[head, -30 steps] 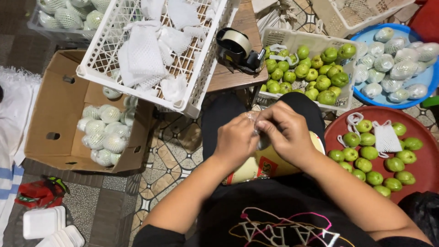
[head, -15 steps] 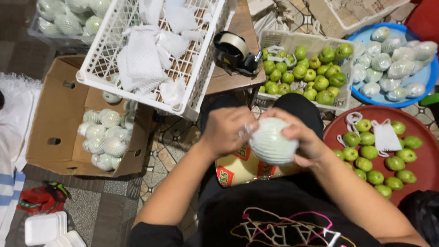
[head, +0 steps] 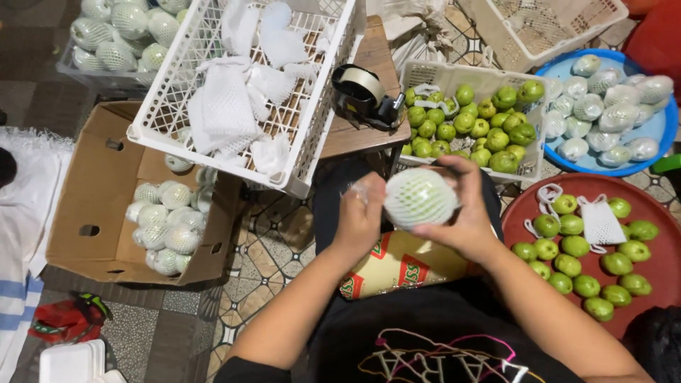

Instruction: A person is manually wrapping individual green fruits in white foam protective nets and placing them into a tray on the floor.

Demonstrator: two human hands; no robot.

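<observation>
My right hand (head: 464,216) cups a green fruit wrapped in a white foam net (head: 420,196) in front of my chest. My left hand (head: 360,216) is closed at the net's left end, pinching a bit of clear film or net there. Below both hands a yellow and red printed bag (head: 397,264) lies on my lap. To the right a red round tray (head: 649,255) holds several bare green fruits and a loose foam net (head: 599,221).
A white lattice crate (head: 312,135) with loose foam nets rests on a cardboard box (head: 99,206) of wrapped fruits. A tape dispenser (head: 363,96) sits on a small wooden stool. A white basket (head: 433,74) holds green fruits; a blue basin (head: 663,124) holds wrapped ones.
Both hands have risen and turned the fruit: it was hidden between them, and now its netted side faces up in my right hand, with my left hand at its left end.
</observation>
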